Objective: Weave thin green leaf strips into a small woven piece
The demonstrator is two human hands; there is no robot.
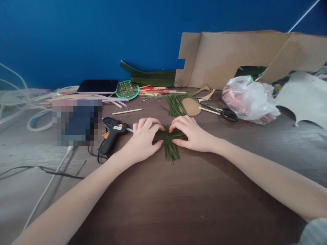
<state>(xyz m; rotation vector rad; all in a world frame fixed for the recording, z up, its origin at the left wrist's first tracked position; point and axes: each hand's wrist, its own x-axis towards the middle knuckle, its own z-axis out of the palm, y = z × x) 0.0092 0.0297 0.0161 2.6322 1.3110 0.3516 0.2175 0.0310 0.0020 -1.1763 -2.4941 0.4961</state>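
Note:
Several narrow green leaf strips (170, 149) lie crossed on the brown table, some running toward me and some sideways under my hands. My left hand (146, 140) is curled over the left side of the strips, thumb in front and fingertips behind, gripping them. From the right, my right hand (193, 135) holds them the same way, its fingertips close to those of the left. The sideways ends are partly hidden beneath both palms. Just behind my hands is a bundle of loose green strips (176, 105) beside a round brown cardboard piece (192, 107).
At left are a black glue gun (111, 132), a blurred-out device (81, 122) with a white cable and a dark phone (98, 86). Scissors (228, 115) and a plastic bag (251, 98) lie right. Cut cardboard (219, 58) leans against the blue wall behind.

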